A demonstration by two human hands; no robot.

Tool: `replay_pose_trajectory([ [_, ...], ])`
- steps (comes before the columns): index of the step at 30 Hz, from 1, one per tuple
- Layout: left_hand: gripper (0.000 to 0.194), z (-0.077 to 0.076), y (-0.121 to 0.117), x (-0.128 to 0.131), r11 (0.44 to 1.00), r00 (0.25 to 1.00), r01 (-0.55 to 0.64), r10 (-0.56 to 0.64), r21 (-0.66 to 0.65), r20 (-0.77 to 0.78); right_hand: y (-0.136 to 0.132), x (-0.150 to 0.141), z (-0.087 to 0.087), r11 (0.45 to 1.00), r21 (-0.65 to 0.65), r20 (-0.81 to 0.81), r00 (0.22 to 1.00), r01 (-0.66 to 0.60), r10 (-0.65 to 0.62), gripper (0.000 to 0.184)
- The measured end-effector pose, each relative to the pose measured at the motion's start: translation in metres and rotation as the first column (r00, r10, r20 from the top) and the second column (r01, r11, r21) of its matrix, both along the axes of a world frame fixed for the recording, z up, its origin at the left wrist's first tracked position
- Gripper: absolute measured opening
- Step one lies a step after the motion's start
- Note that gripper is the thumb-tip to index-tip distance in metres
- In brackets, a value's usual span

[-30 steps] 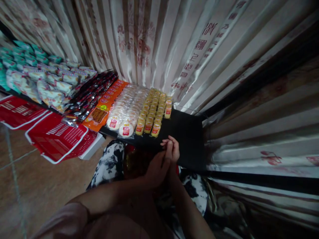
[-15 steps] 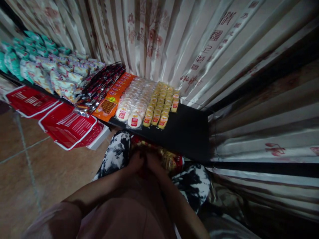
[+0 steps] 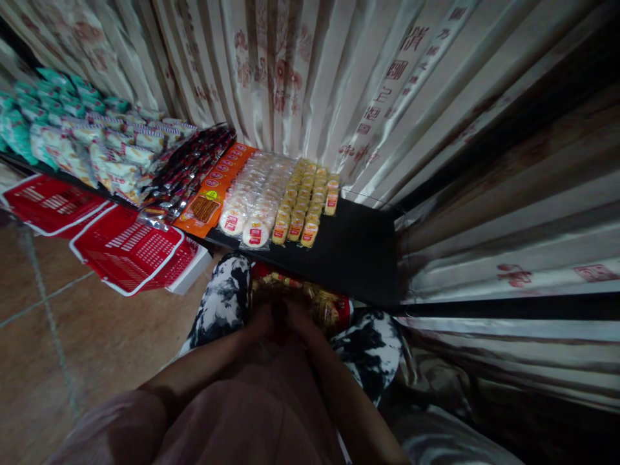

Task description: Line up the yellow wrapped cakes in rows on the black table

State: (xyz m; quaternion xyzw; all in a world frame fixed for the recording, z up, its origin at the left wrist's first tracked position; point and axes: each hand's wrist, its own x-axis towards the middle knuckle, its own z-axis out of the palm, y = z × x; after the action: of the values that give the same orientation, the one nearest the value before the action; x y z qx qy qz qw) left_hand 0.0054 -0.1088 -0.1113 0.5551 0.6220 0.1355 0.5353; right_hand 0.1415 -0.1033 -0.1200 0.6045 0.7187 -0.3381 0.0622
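Between my knees, in dim light, my left hand [image 3: 263,318] and my right hand [image 3: 296,316] are close together, low over a red box [image 3: 346,311]. Yellow-wrapped snack packets [image 3: 327,309] fill the part of the box that shows. My fingers are lost in shadow, so whether they hold a packet is unclear. Just beyond, on a black shelf [image 3: 363,258], stand rows of small yellow-wrapped cakes [image 3: 296,206]. To their left lie rows of round white crackers [image 3: 256,232] in clear wrappers.
Farther left on the shelf are an orange snack pack [image 3: 206,210], dark shiny packets [image 3: 188,168], white bags [image 3: 116,155] and green bags [image 3: 22,132]. Red baskets [image 3: 130,248] stand on the tiled floor at left. A pleated curtain [image 3: 310,77] hangs behind the shelf.
The view has shifted slightly, so the shelf and its goods sit a little farther left. More of the packets in the box shows. Both hands stay together between the knees.
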Motion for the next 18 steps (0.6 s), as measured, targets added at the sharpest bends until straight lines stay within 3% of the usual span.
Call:
replay_pose_trajectory([
  [3,0.036,0.01,0.001,-0.004,1.0,0.998,0.019,-0.018,0.018,-0.057,0.003,0.014,0.01,0.996,-0.022,-0.142,0.986,0.089,-0.091,0.041],
  [6,0.042,0.026,0.002,-0.007,0.989,0.995,-0.076,0.083,0.125,-0.049,0.006,0.028,0.027,0.983,-0.056,-0.322,0.928,0.177,-0.185,0.028],
  [10,0.05,0.05,0.006,-0.008,0.945,0.972,-0.215,0.182,0.245,0.149,0.003,0.038,0.054,0.949,-0.146,-0.527,0.79,0.279,-0.313,0.034],
  [14,0.035,0.066,0.016,-0.005,0.948,0.956,-0.228,0.175,0.221,0.234,-0.001,0.037,0.072,0.909,-0.203,-0.624,0.667,0.365,-0.407,0.035],
  [16,0.03,0.072,0.023,-0.003,0.948,0.958,-0.221,0.166,0.227,0.235,-0.001,0.036,0.077,0.916,-0.164,-0.626,0.679,0.365,-0.383,0.034],
  [18,0.029,0.078,0.028,-0.001,0.944,0.964,-0.204,0.148,0.258,0.223,0.001,0.038,0.08,0.938,-0.065,-0.589,0.745,0.34,-0.312,0.032],
])
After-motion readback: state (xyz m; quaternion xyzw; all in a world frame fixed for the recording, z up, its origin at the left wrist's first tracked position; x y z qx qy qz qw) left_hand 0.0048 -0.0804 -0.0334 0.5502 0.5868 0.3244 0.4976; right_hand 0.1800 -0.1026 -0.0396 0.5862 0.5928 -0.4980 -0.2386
